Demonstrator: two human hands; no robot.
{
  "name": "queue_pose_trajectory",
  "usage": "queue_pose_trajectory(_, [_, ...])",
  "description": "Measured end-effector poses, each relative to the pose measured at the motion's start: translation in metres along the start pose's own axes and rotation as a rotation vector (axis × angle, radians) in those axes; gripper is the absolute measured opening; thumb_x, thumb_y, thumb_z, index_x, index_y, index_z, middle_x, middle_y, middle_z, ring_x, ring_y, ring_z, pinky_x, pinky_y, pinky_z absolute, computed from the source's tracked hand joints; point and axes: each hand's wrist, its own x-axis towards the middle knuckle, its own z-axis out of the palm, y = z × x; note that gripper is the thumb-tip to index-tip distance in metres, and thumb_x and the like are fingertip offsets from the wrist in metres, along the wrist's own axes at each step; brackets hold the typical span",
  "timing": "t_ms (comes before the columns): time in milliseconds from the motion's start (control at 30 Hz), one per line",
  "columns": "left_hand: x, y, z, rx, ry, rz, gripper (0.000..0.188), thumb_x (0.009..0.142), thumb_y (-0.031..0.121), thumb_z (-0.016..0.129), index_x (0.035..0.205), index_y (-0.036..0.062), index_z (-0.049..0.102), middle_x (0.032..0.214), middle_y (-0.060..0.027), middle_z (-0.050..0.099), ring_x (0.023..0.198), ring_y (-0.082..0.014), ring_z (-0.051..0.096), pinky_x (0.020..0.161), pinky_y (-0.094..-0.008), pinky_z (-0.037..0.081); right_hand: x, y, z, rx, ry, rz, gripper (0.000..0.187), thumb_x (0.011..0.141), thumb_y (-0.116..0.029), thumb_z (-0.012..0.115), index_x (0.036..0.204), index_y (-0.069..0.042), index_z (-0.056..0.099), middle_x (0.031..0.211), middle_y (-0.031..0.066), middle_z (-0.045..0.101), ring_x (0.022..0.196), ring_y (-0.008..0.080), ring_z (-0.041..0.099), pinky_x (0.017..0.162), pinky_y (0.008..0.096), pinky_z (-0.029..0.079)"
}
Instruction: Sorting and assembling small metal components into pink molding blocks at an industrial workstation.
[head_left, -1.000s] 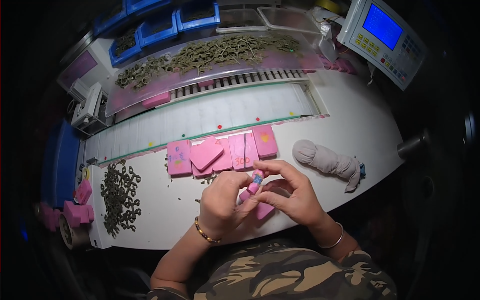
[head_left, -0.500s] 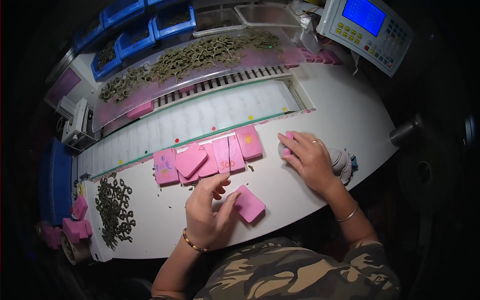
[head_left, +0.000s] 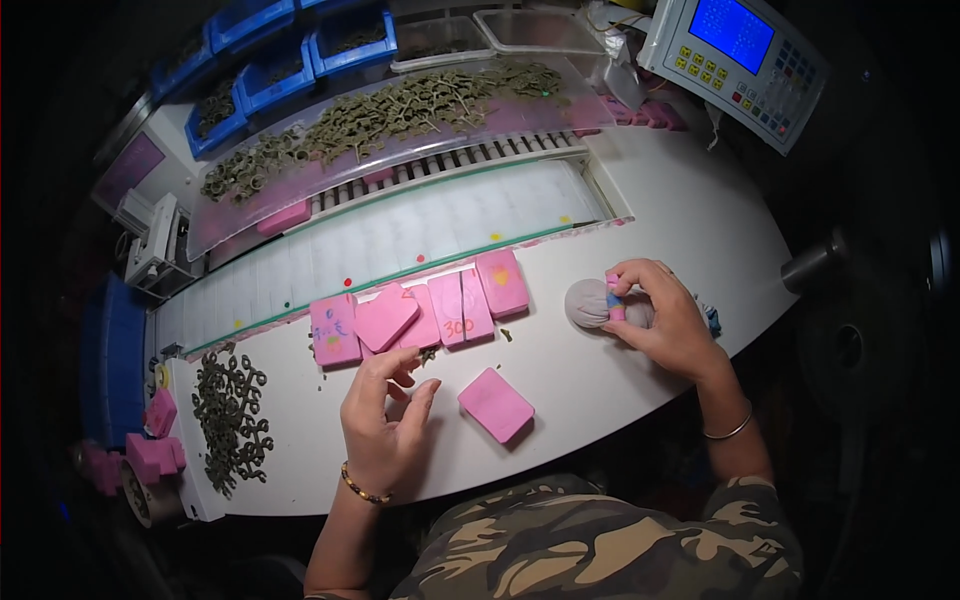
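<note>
My right hand (head_left: 662, 315) pinches the neck of a round, grey-white cloth pouch (head_left: 586, 303), where a pink and blue band is wrapped. The pouch is over the right part of the white table; whether it touches the surface I cannot tell. My left hand (head_left: 385, 420) is held above the table with fingers apart and nothing in it. Just right of it lies a single pink block (head_left: 497, 405). Beyond the left hand runs a row of pink blocks (head_left: 335, 328), several with hand-drawn marks, and one block (head_left: 388, 320) is laid askew on top of the others.
Dark green branched pieces (head_left: 230, 420) are heaped at the table's left end. More pieces (head_left: 400, 110) cover a clear shelf above a roller conveyor (head_left: 440, 168). A glass-edged light panel (head_left: 380, 255) lies behind the blocks. Blue bins (head_left: 272, 88) and a control panel (head_left: 735, 65) stand behind.
My right hand has moved right and toward me with the pouch, which now shows more fully. My left hand has drawn left, away from the single pink block.
</note>
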Motion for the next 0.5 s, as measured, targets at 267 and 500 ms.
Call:
queue_pose_trajectory(267, [0.001,0.000,0.000,0.009,-0.017,-0.003,0.039,0.081,-0.006,0.073,0.118,0.0002,0.062,0.100,-0.0099,0.067,0.075,-0.0126,0.064,0.061,-0.0238,0.051,0.002,-0.012,0.013,-0.070,0.214,-0.181,0.044,0.072,-0.014,0.082,0.110,-0.006,0.062,0.114,0.0097,0.063,0.107,0.0307,0.058,0.095,0.0428,0.043])
queue_pose_trajectory(500, [-0.005,0.011,-0.003,-0.036,-0.031,0.005,0.039,0.079,-0.005,0.076,0.116,0.0005,0.062,0.101,-0.0115,0.067,0.078,-0.0154,0.064,0.064,-0.0255,0.052,-0.001,-0.002,0.036,-0.201,0.062,-0.153,0.042,0.071,-0.013,0.081,0.112,-0.012,0.069,0.116,0.0123,0.062,0.113,0.0314,0.054,0.097,0.0416,0.043])
